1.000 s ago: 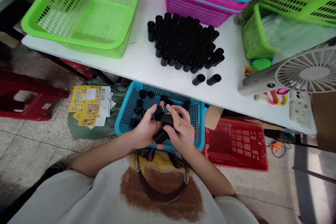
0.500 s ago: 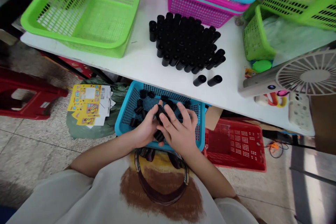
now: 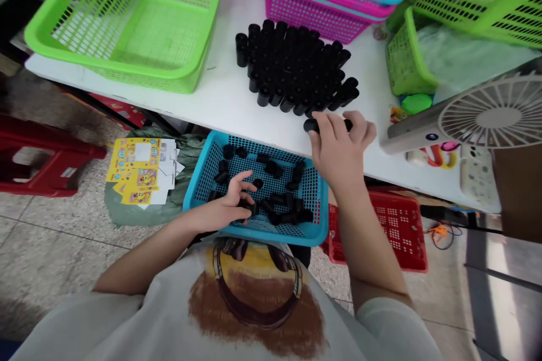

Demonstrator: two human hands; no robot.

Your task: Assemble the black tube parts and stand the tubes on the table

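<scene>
My left hand (image 3: 231, 206) is over the blue basket (image 3: 192, 189), its fingers curled on a short black cylindrical piece (image 3: 249, 208), partly hidden. Loose black pieces (image 3: 275, 169) lie in the basket around it. At the table's front edge, my right hand (image 3: 341, 144) has its thumb and fingers closed around a black tube (image 3: 311, 125), whose end pokes out on the left. Another black tube end (image 3: 348, 124) shows behind the fingers. Just beyond stands a dense cluster of upright black tubes (image 3: 292, 67) on the white table.
A green basket (image 3: 190, 76) sits at the table's left, with stacked pink and blue baskets (image 3: 313, 14) at the back. To the right are a grey fan (image 3: 423, 130) and a green basket (image 3: 406, 56). Below are a red crate (image 3: 398, 231) and yellow printed cards (image 3: 135, 172).
My hands have parted from the black piece they held together over the basket. The right went up to the tubes at the table edge; the left dropped slightly left and lower.
</scene>
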